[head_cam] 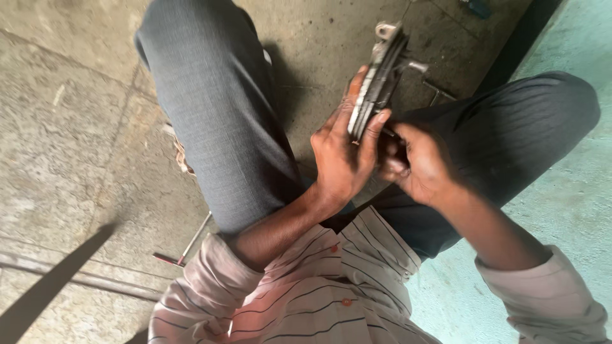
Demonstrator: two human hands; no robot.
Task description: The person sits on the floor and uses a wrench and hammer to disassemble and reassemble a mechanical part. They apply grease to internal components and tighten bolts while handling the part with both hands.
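Observation:
My left hand [341, 156] grips a flat, dark metal part [380, 73] with a bright edge and a lug at its top end, holding it upright between my knees. The thumb and fingers wrap both sides of its lower end. My right hand [417, 162] is closed against the part's lower right side, touching it from behind; what its fingers pinch is hidden. Both forearms come out of rolled striped sleeves.
I sit over a stained concrete floor [70, 127] with grey-trousered legs [217, 108] spread. A thin metal rod tool [191, 242] lies by the left leg, another small metal tool [440, 92] lies near the right knee. A green painted surface [567, 204] runs along the right.

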